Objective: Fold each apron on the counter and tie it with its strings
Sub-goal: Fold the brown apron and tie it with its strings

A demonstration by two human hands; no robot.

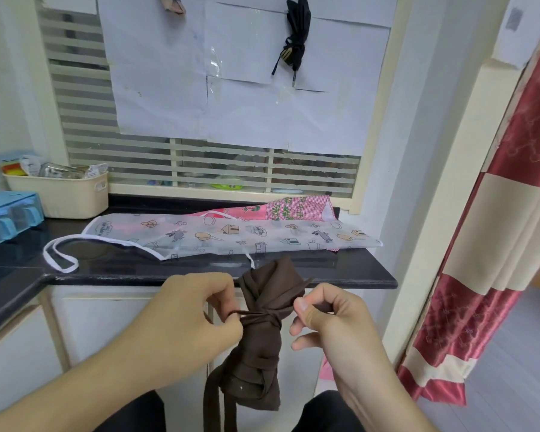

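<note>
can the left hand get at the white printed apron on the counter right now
Probably not at once: the left hand pinches the brown apron's string. The white printed apron lies uncovered just beyond.

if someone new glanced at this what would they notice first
First, the brown apron, rolled into a bundle in front of the counter edge, with the left hand and right hand each pinching a string at its knot. Behind it, a white printed apron lies spread on the black counter, over a pink patterned one.
</note>
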